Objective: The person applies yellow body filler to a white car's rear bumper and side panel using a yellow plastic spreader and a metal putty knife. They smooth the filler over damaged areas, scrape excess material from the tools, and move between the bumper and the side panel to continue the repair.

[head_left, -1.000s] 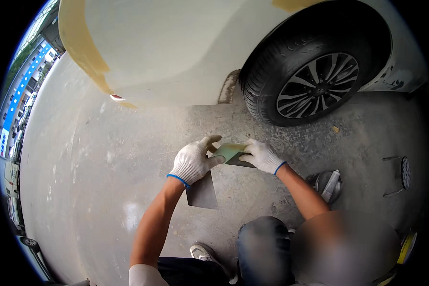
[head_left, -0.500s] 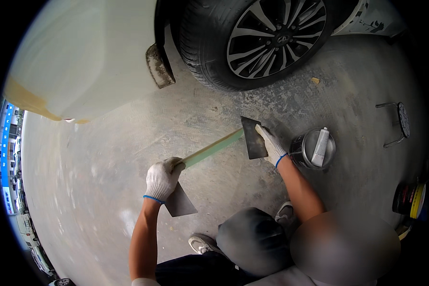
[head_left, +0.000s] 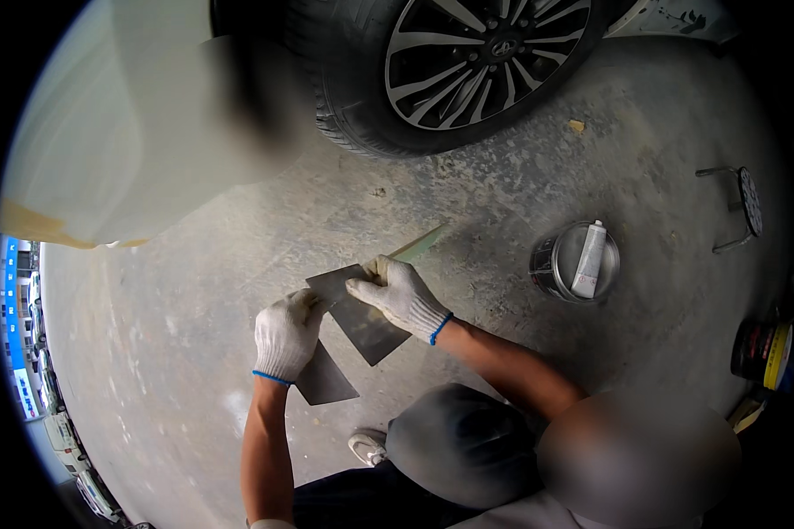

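Note:
My gloved left hand point(head_left: 288, 335) is closed on one end of a long pale green strip point(head_left: 425, 244) and on a grey metal filler spreader point(head_left: 326, 379), which hangs below the fingers. Most of the strip is hidden behind the other hand and its sheet; only the far end shows clearly. Pinched between thumb and fingers of my gloved right hand point(head_left: 403, 295) is a second flat metal filler spreader point(head_left: 362, 322), smudged with pale residue. Its upper left corner lies close to my left fingertips; whether it touches them I cannot tell.
A tin point(head_left: 547, 264) stands at the right with a white tube point(head_left: 589, 260) lying on its top. Ahead are a car wheel point(head_left: 494, 62) and a pale body panel point(head_left: 88, 132). A small stool point(head_left: 748, 201) and a dark tub with a yellow band point(head_left: 775, 357) are farther right.
My right hand has moved left and back with its spreader, from the strip's far end to beside my left hand. The left hand keeps its hold. The view has shifted slightly.

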A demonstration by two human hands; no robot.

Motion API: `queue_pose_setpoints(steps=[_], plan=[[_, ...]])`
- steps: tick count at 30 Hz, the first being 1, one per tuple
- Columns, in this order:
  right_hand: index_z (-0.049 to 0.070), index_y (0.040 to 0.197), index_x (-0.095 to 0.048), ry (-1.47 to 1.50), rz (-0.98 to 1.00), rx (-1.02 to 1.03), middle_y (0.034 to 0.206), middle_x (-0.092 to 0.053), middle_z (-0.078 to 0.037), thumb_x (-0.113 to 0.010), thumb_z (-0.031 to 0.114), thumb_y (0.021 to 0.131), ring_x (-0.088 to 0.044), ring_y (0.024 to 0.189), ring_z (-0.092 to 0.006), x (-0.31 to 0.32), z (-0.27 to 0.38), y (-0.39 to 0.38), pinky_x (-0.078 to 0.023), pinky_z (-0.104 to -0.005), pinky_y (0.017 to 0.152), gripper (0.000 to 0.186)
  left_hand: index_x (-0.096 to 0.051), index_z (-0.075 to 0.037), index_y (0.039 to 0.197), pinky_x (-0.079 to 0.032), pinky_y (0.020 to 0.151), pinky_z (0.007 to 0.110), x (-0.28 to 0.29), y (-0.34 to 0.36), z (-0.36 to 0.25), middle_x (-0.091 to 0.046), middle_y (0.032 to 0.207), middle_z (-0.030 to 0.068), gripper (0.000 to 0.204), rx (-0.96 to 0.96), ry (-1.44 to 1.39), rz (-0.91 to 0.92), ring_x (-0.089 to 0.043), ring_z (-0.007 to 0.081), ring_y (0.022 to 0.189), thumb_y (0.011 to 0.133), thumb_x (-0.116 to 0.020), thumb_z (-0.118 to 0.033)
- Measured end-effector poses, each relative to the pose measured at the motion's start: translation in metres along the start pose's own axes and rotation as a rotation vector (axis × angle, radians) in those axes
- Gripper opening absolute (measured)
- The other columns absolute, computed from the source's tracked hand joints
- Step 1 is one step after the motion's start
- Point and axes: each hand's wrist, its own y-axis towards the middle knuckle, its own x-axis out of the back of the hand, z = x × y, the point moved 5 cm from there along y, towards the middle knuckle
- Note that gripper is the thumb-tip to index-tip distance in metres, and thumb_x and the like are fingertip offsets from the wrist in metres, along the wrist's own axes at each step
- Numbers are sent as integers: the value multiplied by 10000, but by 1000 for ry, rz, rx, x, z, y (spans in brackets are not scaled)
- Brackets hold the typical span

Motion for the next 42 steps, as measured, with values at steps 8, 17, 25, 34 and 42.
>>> queue_pose_setpoints(steps=[8,17,25,34,42], plan=[[119,835,-533,150,-318,-10,864,-531,37,-601,315,1017,-559,890,-52,112,-58,28,-426,-194,810,276,-720,-12,1079,-532,708,325,-11,-3,24,-728,818,156,302,268,-469,97,-698,216,730,889,-641,-232],[41,1105,-661,45,-356,-21,1022,-682,-20,-682,187,946,-641,932,-92,141,-78,84,-518,-240,760,217,-698,31,1110,-526,750,304,-29,-9,34,-746,855,141,329,296,-620,102,-685,151,775,898,-631,-211],[-31,1094,-649,397,-80,4,1006,-681,-51,-646,109,958,-627,880,-94,25,-82,50,-521,-244,801,195,-689,43,1112,-520,742,309,-27,-11,34,-737,861,141,338,311,-647,86,-658,149,773,898,-627,-211],[-24,1115,-668,64,64,109,1017,-721,-73,-662,159,937,-651,928,-133,-18,-33,15,-515,-280,823,256,-659,23,1141,-523,771,355,-19,-3,2,-723,913,182,436,261,-595,152,-697,258,836,933,-625,-359],[16,1178,-627,158,139,79,1066,-676,-25,-627,193,992,-590,957,-69,-3,8,-11,-496,-236,842,257,-646,53,1113,-516,773,361,-5,4,-36,-695,894,157,626,126,-675,62,-653,213,839,940,-599,-546]])
